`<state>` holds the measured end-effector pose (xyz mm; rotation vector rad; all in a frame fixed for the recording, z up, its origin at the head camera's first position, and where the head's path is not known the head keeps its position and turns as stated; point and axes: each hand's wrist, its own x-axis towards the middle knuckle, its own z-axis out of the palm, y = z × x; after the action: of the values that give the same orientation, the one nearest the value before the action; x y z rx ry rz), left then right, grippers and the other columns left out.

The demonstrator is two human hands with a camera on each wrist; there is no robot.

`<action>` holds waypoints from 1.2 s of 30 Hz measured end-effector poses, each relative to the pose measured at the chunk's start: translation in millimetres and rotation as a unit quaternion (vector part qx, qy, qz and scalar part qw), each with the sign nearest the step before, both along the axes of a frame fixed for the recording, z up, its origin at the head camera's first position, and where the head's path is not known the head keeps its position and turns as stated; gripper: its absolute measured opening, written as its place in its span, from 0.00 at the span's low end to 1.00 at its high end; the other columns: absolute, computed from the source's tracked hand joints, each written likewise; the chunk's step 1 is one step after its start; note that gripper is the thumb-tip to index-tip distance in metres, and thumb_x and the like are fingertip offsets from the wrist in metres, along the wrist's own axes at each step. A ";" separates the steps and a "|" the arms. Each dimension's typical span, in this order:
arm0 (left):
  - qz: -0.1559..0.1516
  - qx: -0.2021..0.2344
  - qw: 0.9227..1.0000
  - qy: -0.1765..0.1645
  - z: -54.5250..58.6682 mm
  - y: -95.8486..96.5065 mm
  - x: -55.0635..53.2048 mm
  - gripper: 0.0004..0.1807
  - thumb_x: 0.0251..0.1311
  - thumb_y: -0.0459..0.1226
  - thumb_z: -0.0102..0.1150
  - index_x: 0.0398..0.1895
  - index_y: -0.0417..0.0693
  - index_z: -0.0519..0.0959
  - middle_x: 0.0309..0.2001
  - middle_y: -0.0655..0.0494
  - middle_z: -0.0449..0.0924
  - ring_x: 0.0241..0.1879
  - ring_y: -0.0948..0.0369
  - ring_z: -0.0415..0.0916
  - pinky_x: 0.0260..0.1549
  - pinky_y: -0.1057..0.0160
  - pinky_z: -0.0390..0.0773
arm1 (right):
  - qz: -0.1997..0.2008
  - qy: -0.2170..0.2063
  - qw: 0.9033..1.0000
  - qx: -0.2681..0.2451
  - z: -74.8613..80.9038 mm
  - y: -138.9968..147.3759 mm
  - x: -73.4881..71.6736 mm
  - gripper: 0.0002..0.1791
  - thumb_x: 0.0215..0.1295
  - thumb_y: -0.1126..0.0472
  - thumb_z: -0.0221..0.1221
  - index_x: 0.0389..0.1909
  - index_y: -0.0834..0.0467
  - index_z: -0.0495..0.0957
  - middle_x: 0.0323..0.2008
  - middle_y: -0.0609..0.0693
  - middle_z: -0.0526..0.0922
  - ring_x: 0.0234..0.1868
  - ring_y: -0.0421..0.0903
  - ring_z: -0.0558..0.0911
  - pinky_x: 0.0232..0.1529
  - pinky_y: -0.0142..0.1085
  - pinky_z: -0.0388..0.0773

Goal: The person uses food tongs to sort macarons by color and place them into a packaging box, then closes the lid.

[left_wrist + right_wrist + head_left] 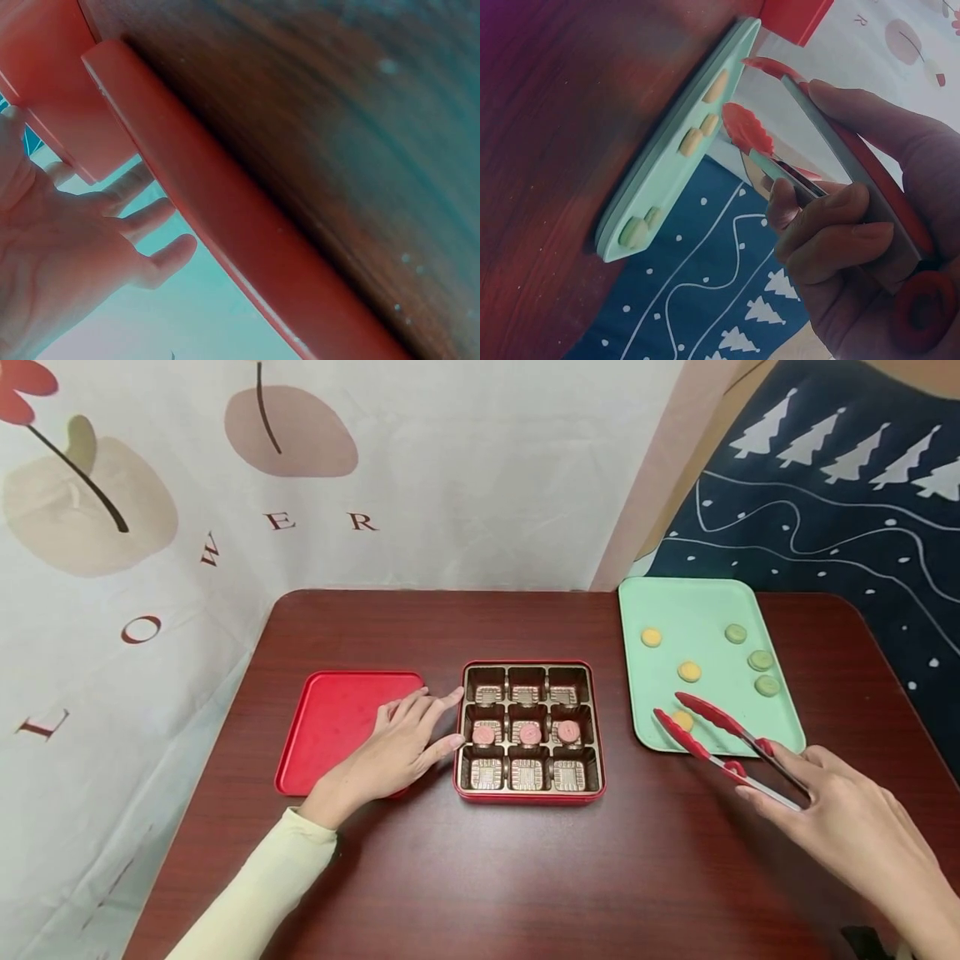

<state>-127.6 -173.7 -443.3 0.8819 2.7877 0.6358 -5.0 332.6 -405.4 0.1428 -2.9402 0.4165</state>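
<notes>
My right hand (862, 814) grips a pair of tongs (708, 731) with red tips, which are spread over the near part of a mint-green tray (720, 602). A yellow round piece (682, 721) lies between the tips in the head view. Two more yellow pieces (689, 672) and several green ones (761, 661) lie on that tray. My left hand (401, 739) has its fingers extended, with thumb and index fingertip at the left side of a red box (528, 797). Three pink pieces (529, 733) sit in the middle row of its brown compartment insert (525, 714).
A red lid (337, 718) lies left of the box, partly under the left hand. The dark wooden table (480, 893) ends at a white printed curtain (465, 485) behind. A navy cloth with white trees (825, 493) hangs at the back right.
</notes>
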 end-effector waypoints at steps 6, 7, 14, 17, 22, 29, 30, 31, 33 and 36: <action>-0.002 0.002 1.000 0.001 0.5 -0.4 -0.6 0.40 0.82 0.56 0.54 0.88 0.52 0.57 0.72 0.41 0.70 0.81 0.36 0.52 0.71 0.32 0.53 | -0.015 -0.031 0.999 0.018 0.8 3.1 1.7 0.40 0.55 0.52 0.82 0.62 0.73 0.82 0.35 0.51 0.71 0.25 0.46 0.65 0.24 0.38 0.59; -0.003 0.002 1.000 0.001 1.1 -0.2 -0.9 0.40 0.82 0.56 0.54 0.88 0.52 0.58 0.73 0.41 0.70 0.81 0.36 0.52 0.71 0.33 0.52 | -0.019 -0.036 0.999 0.019 0.8 3.6 2.4 0.40 0.55 0.52 0.82 0.62 0.73 0.82 0.35 0.51 0.72 0.25 0.46 0.66 0.24 0.38 0.59; -0.001 -0.001 1.000 -0.005 2.9 0.4 -1.2 0.40 0.81 0.56 0.55 0.88 0.52 0.57 0.73 0.41 0.69 0.81 0.35 0.51 0.72 0.32 0.52 | -0.026 -0.039 0.999 0.023 0.7 7.3 3.9 0.41 0.54 0.51 0.82 0.61 0.75 0.82 0.34 0.51 0.72 0.26 0.47 0.67 0.25 0.39 0.60; -0.001 0.000 1.000 -0.005 2.6 0.3 -1.1 0.40 0.81 0.56 0.55 0.88 0.52 0.57 0.73 0.41 0.69 0.81 0.35 0.51 0.71 0.32 0.52 | -0.027 -0.041 0.999 0.022 0.5 8.7 4.1 0.41 0.54 0.52 0.82 0.60 0.75 0.82 0.34 0.51 0.72 0.25 0.47 0.66 0.25 0.38 0.59; -0.001 0.002 1.000 -0.002 1.0 -0.4 -0.9 0.40 0.82 0.56 0.54 0.88 0.53 0.58 0.73 0.41 0.70 0.81 0.35 0.52 0.71 0.32 0.52 | -0.025 -0.043 0.998 0.026 -0.2 8.8 3.4 0.39 0.53 0.53 0.83 0.59 0.76 0.82 0.31 0.50 0.71 0.24 0.47 0.66 0.24 0.39 0.59; -0.003 0.004 1.000 -0.001 1.2 -0.4 -0.6 0.39 0.82 0.56 0.54 0.88 0.53 0.58 0.73 0.42 0.70 0.81 0.35 0.53 0.71 0.33 0.52 | -0.015 -0.031 0.999 0.020 -1.4 8.2 4.4 0.35 0.53 0.56 0.82 0.57 0.73 0.85 0.30 0.47 0.74 0.25 0.45 0.66 0.24 0.39 0.61; -0.004 0.004 1.000 -0.001 1.3 -0.4 -0.5 0.39 0.82 0.56 0.54 0.88 0.53 0.58 0.73 0.42 0.70 0.81 0.35 0.53 0.71 0.33 0.52 | -0.013 -0.028 0.999 0.017 -1.5 8.3 4.7 0.34 0.53 0.57 0.82 0.57 0.72 0.86 0.30 0.47 0.75 0.25 0.45 0.67 0.24 0.39 0.61; -0.004 0.004 1.000 0.000 1.6 -0.4 -0.4 0.40 0.82 0.56 0.54 0.88 0.53 0.58 0.73 0.42 0.70 0.81 0.35 0.53 0.71 0.33 0.52 | -0.012 -0.028 0.999 0.015 -1.5 8.4 4.9 0.33 0.54 0.57 0.82 0.57 0.72 0.86 0.31 0.47 0.76 0.25 0.45 0.67 0.24 0.39 0.61; -0.003 0.004 1.000 0.001 1.9 -0.6 -0.1 0.39 0.82 0.56 0.54 0.88 0.53 0.57 0.73 0.42 0.70 0.81 0.35 0.53 0.71 0.33 0.52 | -0.010 -0.024 1.000 0.011 -1.5 8.7 4.6 0.31 0.54 0.58 0.82 0.56 0.71 0.87 0.31 0.47 0.78 0.25 0.45 0.68 0.23 0.39 0.62; -0.003 0.005 1.000 0.001 3.1 -0.5 0.3 0.39 0.82 0.56 0.54 0.88 0.53 0.58 0.73 0.42 0.70 0.81 0.35 0.53 0.71 0.33 0.52 | -0.013 -0.024 1.000 0.006 -1.2 9.0 4.4 0.31 0.54 0.59 0.82 0.56 0.71 0.87 0.32 0.49 0.80 0.25 0.45 0.68 0.23 0.38 0.61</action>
<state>-127.3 -174.2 -440.3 0.8925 2.7842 0.6495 -0.6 341.6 -406.7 0.0986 -2.9883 0.4037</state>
